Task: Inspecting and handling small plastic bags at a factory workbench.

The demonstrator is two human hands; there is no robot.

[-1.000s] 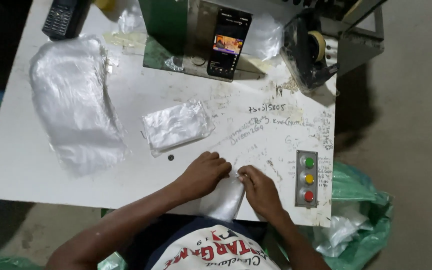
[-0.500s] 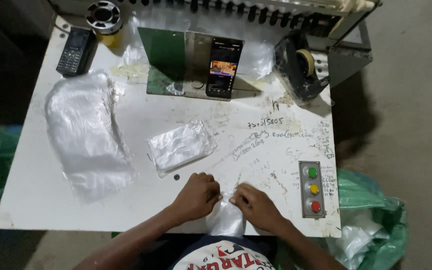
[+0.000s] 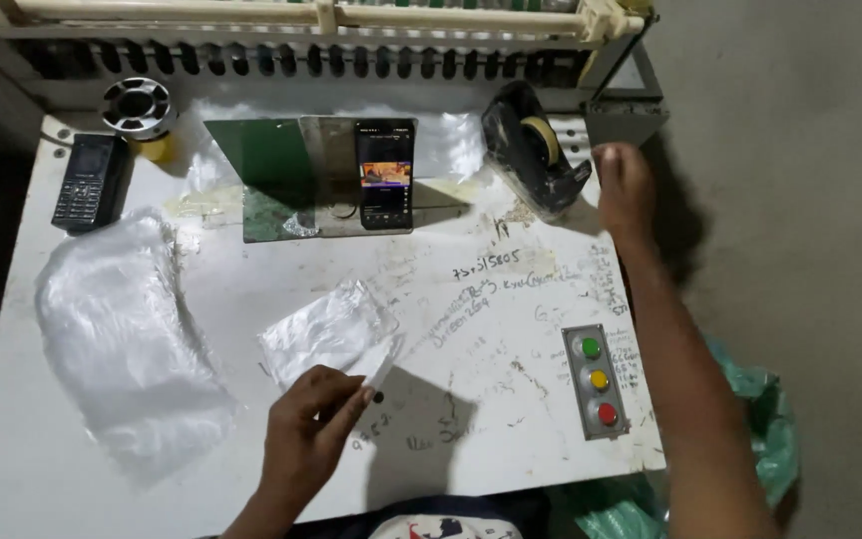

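The left hand (image 3: 306, 429) has its grip closed on a small clear plastic bag (image 3: 326, 329). The fingers (image 3: 346, 404) pinch the bag by its near corner, so most of the bag lies past the hand, up and a bit to the right of it, flat on the white table (image 3: 511, 419).

The right hand (image 3: 626, 185) is far from the bag, out at the right edge of the table. It is up beside the black tape holder (image 3: 531, 150), just to the right of it. Its grip is on nothing. The fingers look curled, but it is hard to tell if they are open or closed.

To the left of the small bag lies a big pile of clear plastic bags (image 3: 122, 339). Behind the small bag a phone with a lit screen (image 3: 385, 175) stands against a shiny metal plate (image 3: 291, 180). Far left of that phone lies a black phone with buttons (image 3: 87, 182), and next to it sits a round metal reel (image 3: 139, 105). To the right of the small bag is a grey box with green, yellow and red buttons (image 3: 598, 381). The table has pen scribbles on it.
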